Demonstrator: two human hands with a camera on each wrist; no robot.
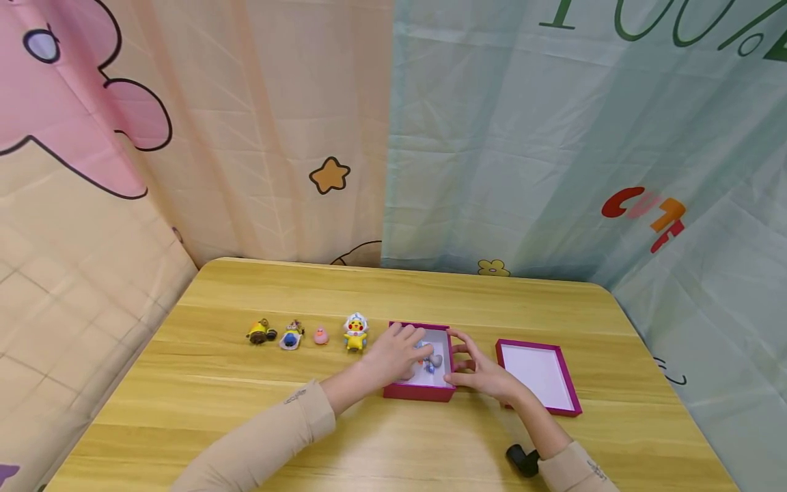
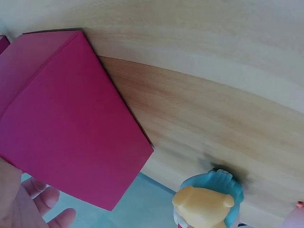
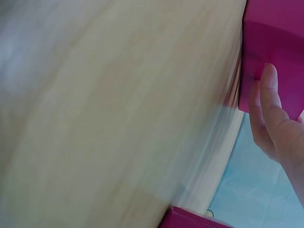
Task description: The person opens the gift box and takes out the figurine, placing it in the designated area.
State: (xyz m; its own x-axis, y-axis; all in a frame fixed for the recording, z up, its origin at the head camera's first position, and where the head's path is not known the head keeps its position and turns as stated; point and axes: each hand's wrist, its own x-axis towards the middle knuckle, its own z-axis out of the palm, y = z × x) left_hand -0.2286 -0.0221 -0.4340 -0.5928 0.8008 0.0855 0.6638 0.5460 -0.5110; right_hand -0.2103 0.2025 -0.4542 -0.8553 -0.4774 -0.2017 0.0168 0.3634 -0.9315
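A magenta box (image 1: 419, 392) with a white inside stands on the table. My left hand (image 1: 393, 355) reaches over its left wall, fingers above the inside. In the left wrist view, the fingers (image 2: 47, 198) are spread beyond the box's rim. My right hand (image 1: 488, 374) touches the right wall, with straight fingers (image 3: 270, 90) against its outside and the thumb at the rim. Small grey and blue figures (image 1: 433, 362) lie in the box, partly hidden by my left hand. Left of the box stands a yellow figure in a white hood (image 1: 355, 333).
A magenta lid (image 1: 570, 383) lies white side up to the right. Further left, a pink duck figure (image 1: 321, 335) and two yellow figures, one with blue (image 1: 291, 336) and one darker (image 1: 261, 333), form a row. A black object (image 1: 521, 461) lies near my right forearm.
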